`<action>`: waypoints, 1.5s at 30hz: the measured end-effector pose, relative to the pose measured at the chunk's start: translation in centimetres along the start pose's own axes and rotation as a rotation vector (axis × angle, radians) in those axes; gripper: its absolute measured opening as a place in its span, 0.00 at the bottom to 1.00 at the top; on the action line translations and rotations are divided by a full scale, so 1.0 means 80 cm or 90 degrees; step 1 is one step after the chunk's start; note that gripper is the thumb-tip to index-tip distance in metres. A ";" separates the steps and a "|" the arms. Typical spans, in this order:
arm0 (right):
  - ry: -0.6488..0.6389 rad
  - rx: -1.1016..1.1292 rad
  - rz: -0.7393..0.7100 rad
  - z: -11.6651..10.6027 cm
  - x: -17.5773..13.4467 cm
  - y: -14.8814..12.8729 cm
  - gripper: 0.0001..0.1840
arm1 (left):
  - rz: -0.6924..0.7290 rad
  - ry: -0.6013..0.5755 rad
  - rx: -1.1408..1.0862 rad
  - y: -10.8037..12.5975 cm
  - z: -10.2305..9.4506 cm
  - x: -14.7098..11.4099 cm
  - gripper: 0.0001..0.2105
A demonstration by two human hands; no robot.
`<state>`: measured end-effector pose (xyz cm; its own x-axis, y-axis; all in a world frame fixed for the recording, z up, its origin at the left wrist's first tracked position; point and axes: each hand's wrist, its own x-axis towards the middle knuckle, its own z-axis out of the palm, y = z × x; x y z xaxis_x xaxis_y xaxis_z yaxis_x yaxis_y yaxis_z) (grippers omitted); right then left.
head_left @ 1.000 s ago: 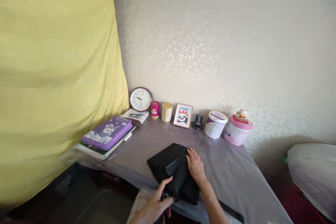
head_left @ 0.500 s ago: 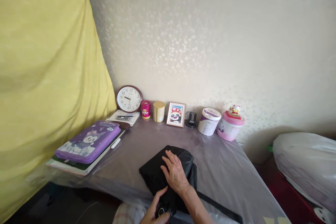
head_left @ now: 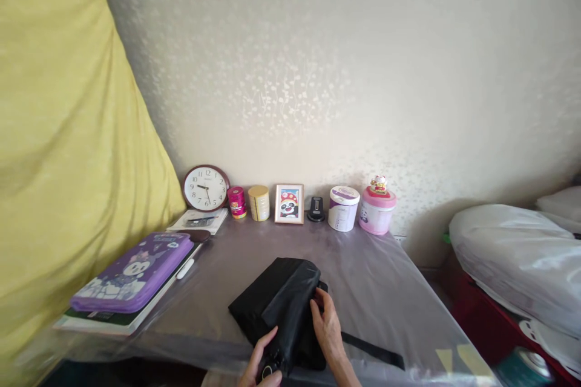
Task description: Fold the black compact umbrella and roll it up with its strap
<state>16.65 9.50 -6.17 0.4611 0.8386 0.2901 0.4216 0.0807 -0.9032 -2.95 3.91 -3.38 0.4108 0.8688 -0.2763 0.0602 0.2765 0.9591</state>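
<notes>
A black folding umbrella [head_left: 276, 296], its cloth folded into a broad flat bundle, lies on the near part of the covered table. My left hand [head_left: 261, 363] is closed around its handle end at the bottom of the view, by a round button with a pale ring. At the bundle's right edge, my right hand [head_left: 327, 323] has its thumb and fingers curled on the black cloth; the fingertips are partly hidden. A black strap [head_left: 374, 351] trails from beneath my right wrist across the table to the right.
Along the wall stand a clock [head_left: 206, 188], a pink can [head_left: 236, 202], a yellow can [head_left: 259, 204], a framed panda picture [head_left: 289, 204], a small black device [head_left: 316, 210] and two tubs, one topped by a cat figurine [head_left: 379, 184]. A purple case [head_left: 134, 275] lies on books at left.
My right hand has slid from the top of the cloth to its right edge, fingers now curled. My left hand keeps the handle. The view has shifted slightly right.
</notes>
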 end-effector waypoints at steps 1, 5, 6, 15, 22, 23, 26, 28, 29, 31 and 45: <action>-0.003 -0.003 -0.006 0.001 -0.002 0.002 0.21 | -0.003 0.004 0.004 0.003 0.001 -0.001 0.43; -0.021 -0.016 -0.046 -0.001 -0.006 0.004 0.20 | -0.002 -0.017 0.006 0.011 0.002 -0.004 0.47; -0.025 -0.020 -0.054 -0.002 -0.006 0.003 0.20 | 0.000 -0.025 0.003 0.012 0.001 -0.005 0.47; -0.048 -0.037 -0.070 -0.001 -0.006 0.006 0.22 | 0.013 -0.039 -0.032 0.020 0.005 -0.011 0.41; -0.060 -0.034 -0.021 -0.003 0.000 0.002 0.24 | 0.002 0.054 0.064 0.024 0.035 -0.017 0.34; -0.065 -0.032 -0.008 -0.005 0.002 -0.002 0.25 | 0.014 0.060 0.089 0.024 0.039 -0.019 0.33; -0.088 -0.021 0.016 -0.009 0.006 -0.021 0.26 | 0.073 0.077 0.185 0.028 0.046 -0.025 0.30; -0.098 -0.012 0.023 -0.013 0.008 -0.038 0.28 | 0.137 0.114 0.243 0.030 0.048 -0.028 0.27; -0.102 -0.006 0.028 -0.014 0.009 -0.047 0.29 | 0.174 0.135 0.264 0.030 0.049 -0.028 0.26; -0.109 0.010 0.047 -0.015 0.011 -0.063 0.31 | 0.235 0.161 0.290 0.030 0.051 -0.028 0.24; -0.022 0.205 0.176 -0.025 0.017 -0.121 0.40 | 0.054 0.106 0.509 0.020 0.076 -0.007 0.28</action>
<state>14.76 8.77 3.57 0.4941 0.8692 0.0180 0.0180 0.0104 -0.9998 2.46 1.38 -1.31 0.3071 0.9405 -0.1455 0.6905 -0.1150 0.7141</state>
